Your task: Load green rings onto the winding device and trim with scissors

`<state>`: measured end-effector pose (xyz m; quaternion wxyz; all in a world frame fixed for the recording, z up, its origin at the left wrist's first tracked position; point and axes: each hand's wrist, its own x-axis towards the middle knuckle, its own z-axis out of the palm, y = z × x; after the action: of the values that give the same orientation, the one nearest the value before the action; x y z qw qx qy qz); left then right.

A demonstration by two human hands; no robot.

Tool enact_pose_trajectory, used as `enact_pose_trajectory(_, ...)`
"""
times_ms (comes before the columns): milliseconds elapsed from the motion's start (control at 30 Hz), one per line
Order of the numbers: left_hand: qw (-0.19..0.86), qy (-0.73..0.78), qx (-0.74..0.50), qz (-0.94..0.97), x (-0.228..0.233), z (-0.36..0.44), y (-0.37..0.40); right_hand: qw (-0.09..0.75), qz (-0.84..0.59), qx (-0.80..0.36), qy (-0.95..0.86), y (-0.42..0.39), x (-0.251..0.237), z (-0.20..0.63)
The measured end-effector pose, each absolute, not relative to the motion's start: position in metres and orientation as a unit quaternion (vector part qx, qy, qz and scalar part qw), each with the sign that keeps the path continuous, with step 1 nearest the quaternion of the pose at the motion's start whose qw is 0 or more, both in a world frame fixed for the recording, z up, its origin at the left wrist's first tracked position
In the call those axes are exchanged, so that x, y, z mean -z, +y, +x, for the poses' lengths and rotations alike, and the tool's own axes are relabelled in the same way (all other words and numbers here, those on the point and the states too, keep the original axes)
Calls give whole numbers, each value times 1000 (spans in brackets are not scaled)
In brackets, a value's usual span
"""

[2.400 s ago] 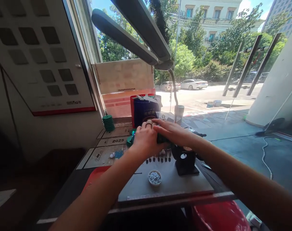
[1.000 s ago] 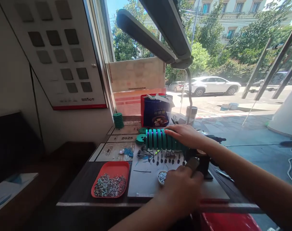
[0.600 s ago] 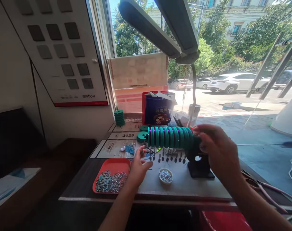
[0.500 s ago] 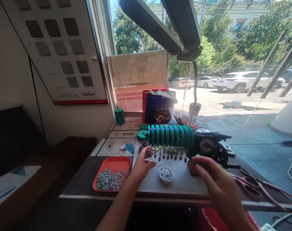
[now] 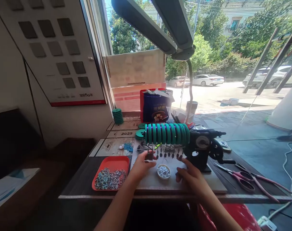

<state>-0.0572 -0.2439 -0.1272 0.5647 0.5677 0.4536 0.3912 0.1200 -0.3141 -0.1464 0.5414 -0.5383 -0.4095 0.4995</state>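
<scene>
Both hands dropped beside the small bowl (image 5: 163, 171) of beads.

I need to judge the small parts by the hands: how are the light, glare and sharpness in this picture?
Head view: strong daylight through the window, street overexposed; desk mat evenly lit; wide-angle bending at the edges; left hand, right hand and bead bowl fairly sharp, tiny parts unreadable.

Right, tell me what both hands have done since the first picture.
Both hands came off the row of green spools on the black winder and dropped toward the grey mat. The left hand now pinches a small dark piece beneath the spools; the right hand rests open beside the small bowl of beads. The red tray has not shifted.
</scene>
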Motion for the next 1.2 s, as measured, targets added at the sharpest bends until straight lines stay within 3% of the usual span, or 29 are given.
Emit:
enact_pose_trajectory(400, 520, 465, -384, 605, 127, -47, -235, 506, -543, -509, -435, -301, 142, 115)
enact_pose_trajectory(467, 488, 492, -401, 599, 123, -52, -239, 520, -565, -466, -440, -315, 146, 119)
enact_pose_trajectory(567, 423, 534, -440, 585, 117, -59, -254, 514, -631, -300, -499, -333, 154, 121)
enact_pose_trajectory(633, 389, 555, -458, 576, 115, -62, -266, 463, -662, -200, -555, -335, 159, 116)
enact_pose_trajectory(733, 365, 577, -464, 564, 115, -63, -281, 377, -662, -140, -633, -326, 163, 103)
enact_pose_trajectory(933, 339, 580, -477, 566, 118, -65, -289, 282, -683, -84, -669, -310, 162, 81)
enact_pose_trajectory(1200, 337, 568, -481, 577, 124, -68, -287, 334, -688, -108, -636, -321, 160, 88)
